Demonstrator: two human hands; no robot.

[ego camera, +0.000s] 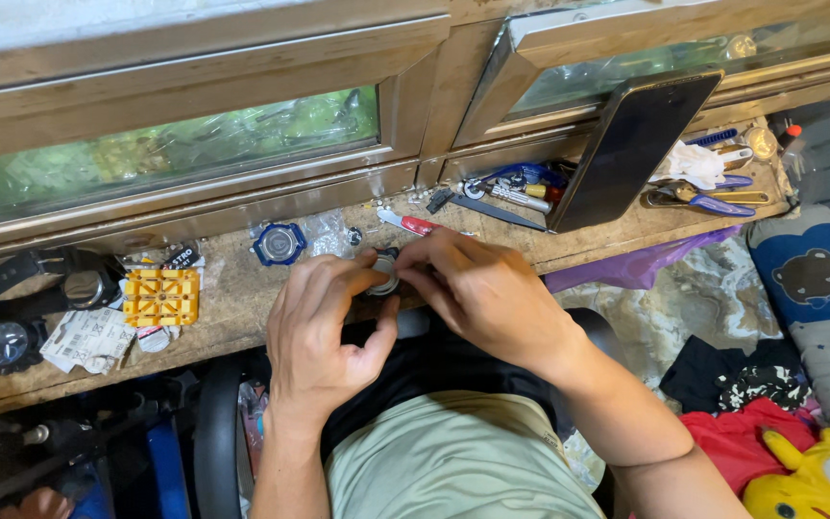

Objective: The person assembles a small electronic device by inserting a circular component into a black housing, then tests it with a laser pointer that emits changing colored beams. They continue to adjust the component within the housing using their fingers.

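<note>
Between the two hands, over the bench (242, 298) edge, a small round watch case (383, 273) was pinched: left hand (324, 327) gripped it with thumb and fingers, right hand (477, 288) pressed fingertips on its rim. Beyond the left hand lay a blue ring (280, 243); farther left, a yellow block (161, 297) and black watches (36, 308).

I see a worn wooden bench (242, 298) under the window. On it at nine o'clock lie black watches (36, 288), a yellow holder block (161, 297) and paper slips (84, 338). At one o'clock lie pliers (698, 199), a dark phone (631, 144) leaning up, and small tools (516, 192).
</note>
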